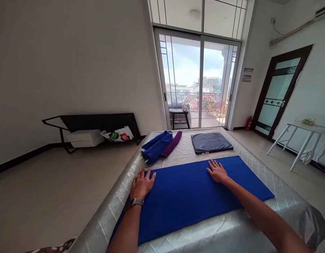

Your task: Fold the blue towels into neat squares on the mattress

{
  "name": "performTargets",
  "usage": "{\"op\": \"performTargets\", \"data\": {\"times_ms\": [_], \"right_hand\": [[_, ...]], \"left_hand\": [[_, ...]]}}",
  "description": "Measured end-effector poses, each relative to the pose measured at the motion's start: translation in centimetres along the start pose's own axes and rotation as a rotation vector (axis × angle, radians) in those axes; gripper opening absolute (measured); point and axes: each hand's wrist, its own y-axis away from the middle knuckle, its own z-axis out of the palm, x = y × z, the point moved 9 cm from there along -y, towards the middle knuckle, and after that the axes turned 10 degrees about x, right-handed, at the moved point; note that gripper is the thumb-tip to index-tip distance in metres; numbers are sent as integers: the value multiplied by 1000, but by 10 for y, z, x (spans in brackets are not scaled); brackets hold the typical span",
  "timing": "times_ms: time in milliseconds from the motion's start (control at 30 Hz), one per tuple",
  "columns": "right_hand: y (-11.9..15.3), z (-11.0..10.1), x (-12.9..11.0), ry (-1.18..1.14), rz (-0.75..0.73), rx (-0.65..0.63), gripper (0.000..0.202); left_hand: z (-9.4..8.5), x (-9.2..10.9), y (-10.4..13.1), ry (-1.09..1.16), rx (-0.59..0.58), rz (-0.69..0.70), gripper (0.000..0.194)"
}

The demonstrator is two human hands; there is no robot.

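A blue cloth (183, 193), a flat long rectangle, lies across the silver-white quilted mattress (104, 225). My left hand (142, 183), with a watch on the wrist, rests palm down at the cloth's far left corner, fingers spread. Near the cloth's far edge, right of its middle, my right hand (217, 171) lies flat with fingers apart. Beyond the left hand are a bundled blue cloth (157, 146) and a rolled purple cloth (172, 144), side by side. A folded grey-blue textured cloth (212, 141) lies beyond the right hand.
Against the left wall stands a low black rack (96, 123) with white boxes (84, 138) and a printed bag (118, 135). A dark stool (179, 111) is by the sliding glass doors. On the right, a white table (310, 127) holds a tissue pack (308, 122).
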Motion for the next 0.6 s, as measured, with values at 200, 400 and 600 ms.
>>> {"op": "performTargets", "data": {"times_ms": [200,400,600], "right_hand": [[-6,-29,132,121,223,55,72],[-10,-31,179,106,279,124,74],[-13,-35,171,127,292,98,74]], "left_hand": [[1,0,1,-27,-24,19,65],[1,-2,1,-44,-41,5,65],[-2,1,2,8,-34,2,64]]}}
